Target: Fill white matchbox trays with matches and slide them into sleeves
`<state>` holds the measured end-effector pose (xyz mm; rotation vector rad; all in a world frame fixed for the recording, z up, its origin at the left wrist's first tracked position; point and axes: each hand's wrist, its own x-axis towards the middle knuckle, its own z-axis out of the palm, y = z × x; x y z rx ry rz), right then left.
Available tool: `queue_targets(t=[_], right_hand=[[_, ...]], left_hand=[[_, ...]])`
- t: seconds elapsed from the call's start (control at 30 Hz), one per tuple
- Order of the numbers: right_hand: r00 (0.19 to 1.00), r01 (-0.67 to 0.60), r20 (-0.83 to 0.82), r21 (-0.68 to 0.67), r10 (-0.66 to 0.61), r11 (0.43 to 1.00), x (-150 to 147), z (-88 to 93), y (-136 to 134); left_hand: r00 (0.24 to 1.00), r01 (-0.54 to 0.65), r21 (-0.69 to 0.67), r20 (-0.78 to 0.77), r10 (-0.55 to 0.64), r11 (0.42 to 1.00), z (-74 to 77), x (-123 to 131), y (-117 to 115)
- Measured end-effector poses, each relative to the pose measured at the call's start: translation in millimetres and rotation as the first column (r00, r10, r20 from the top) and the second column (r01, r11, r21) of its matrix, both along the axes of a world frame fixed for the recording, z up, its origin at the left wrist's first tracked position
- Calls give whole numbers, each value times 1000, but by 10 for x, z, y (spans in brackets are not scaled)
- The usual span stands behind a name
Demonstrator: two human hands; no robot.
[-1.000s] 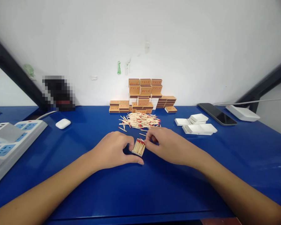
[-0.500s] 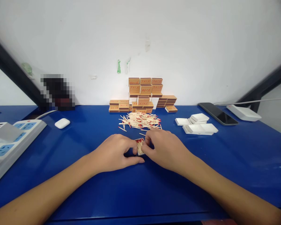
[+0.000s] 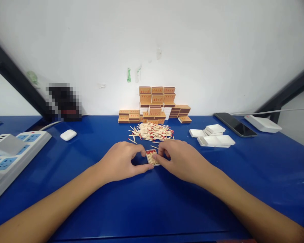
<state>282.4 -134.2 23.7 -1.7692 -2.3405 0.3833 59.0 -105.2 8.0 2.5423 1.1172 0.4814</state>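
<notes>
A small white matchbox tray (image 3: 157, 165) lies on the blue table between my two hands, filled with red-headed matches (image 3: 150, 158) lying side by side. My left hand (image 3: 121, 160) grips the tray from the left, its index finger bent at the upper left side and its thumb along the lower left corner. From the right, my right hand (image 3: 183, 160) holds the tray's right side, with the thumb over the matches and the other fingers curled behind. Just beyond is a loose heap of matches (image 3: 153, 131), a few of them strayed toward my right hand.
Printed matchboxes (image 3: 157, 98) are stacked against the wall behind the heap. Several white empty trays (image 3: 215, 140) lie at the right, near a phone (image 3: 234, 124) and a white box (image 3: 262, 123). At the left are a white earbud case (image 3: 68, 135) and a power strip (image 3: 35, 145).
The tray's matches are more exposed now, and it sits slightly turned. My left hand has shifted a little left and up; my right thumb still lies over the matches.
</notes>
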Motion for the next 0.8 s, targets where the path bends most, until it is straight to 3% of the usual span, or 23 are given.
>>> queue_targets(t=[0.17,0.33,0.47,0.57,0.8], right_hand=[[999,-13,-42,-49,11,999,-18,42,-14],[960,-163,-247,-125,128,979,31,75,3],[949,-188,-259,-11,179,982,124,42,58],[930,-276,-224,94,290,957,200,23,88],[902,-367,-243,8,358,930,257,33,133]], left_hand=[[1000,-7,18,-5,7,1000,20,-14,-11],[1000,-17,13,18,17,1000,-2,6,-27],[1000,-21,11,10,21,1000,-22,26,-15],[1000,-18,4,1,18,1000,-3,-12,23],[1000,-5,-18,-7,4,1000,24,-118,132]])
